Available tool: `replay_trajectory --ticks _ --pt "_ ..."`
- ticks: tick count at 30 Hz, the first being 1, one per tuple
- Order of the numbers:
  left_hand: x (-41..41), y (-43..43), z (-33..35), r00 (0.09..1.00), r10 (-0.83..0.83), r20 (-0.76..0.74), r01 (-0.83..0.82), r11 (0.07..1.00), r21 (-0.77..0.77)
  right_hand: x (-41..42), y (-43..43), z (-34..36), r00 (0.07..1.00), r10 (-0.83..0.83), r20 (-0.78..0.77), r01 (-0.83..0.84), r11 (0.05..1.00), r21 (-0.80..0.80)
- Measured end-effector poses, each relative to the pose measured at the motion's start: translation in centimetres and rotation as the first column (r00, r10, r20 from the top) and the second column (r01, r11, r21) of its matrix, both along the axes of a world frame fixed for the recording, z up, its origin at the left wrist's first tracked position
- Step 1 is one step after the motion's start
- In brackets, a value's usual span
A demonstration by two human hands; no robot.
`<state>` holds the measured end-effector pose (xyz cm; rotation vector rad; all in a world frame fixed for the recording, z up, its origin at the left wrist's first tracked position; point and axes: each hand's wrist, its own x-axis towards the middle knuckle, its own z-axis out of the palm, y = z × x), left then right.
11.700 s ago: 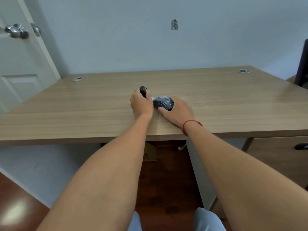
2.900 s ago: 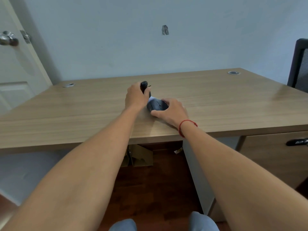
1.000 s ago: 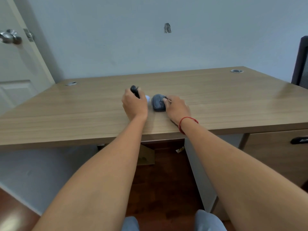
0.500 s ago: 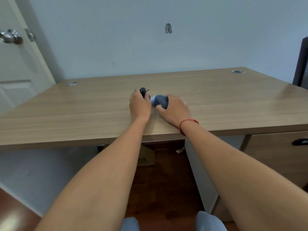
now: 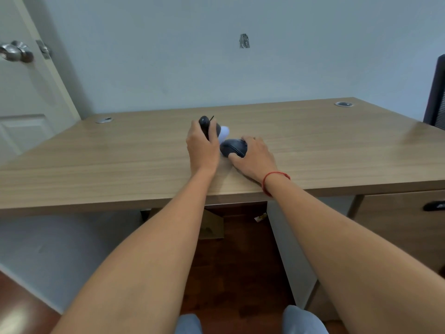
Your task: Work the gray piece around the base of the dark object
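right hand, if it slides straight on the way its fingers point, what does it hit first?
The right hand already holds the dark mouse. Pushed on up-left, the mouse would probably meet the white object beside the left hand first; depth is unclear.

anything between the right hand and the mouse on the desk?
Nothing visible. The right hand already grips the dark mouse on the desk. The left hand beside it holds a dark tool; a small white thing lies behind them.
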<state>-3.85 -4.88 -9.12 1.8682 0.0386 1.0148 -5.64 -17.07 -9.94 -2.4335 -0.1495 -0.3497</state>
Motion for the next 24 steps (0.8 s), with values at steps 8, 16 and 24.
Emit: replay_trajectory --ticks 8,16,24 --pt "0.0 0.0 -0.2 1.0 0.014 -0.017 -0.013 0.998 0.069 -0.2 0.0 0.3 1.0 -0.01 -0.012 0.01 0.998 0.064" --pt "0.3 0.3 -0.5 0.986 0.123 -0.11 -0.117 0.991 0.059 0.0 -0.3 0.1 1.0 0.011 -0.019 -0.008 0.992 0.127" --pt "0.5 0.2 -1.0 0.979 0.049 -0.2 -0.014 0.985 0.172 0.1 -0.5 0.2 1.0 -0.009 0.023 0.007 0.997 0.071"
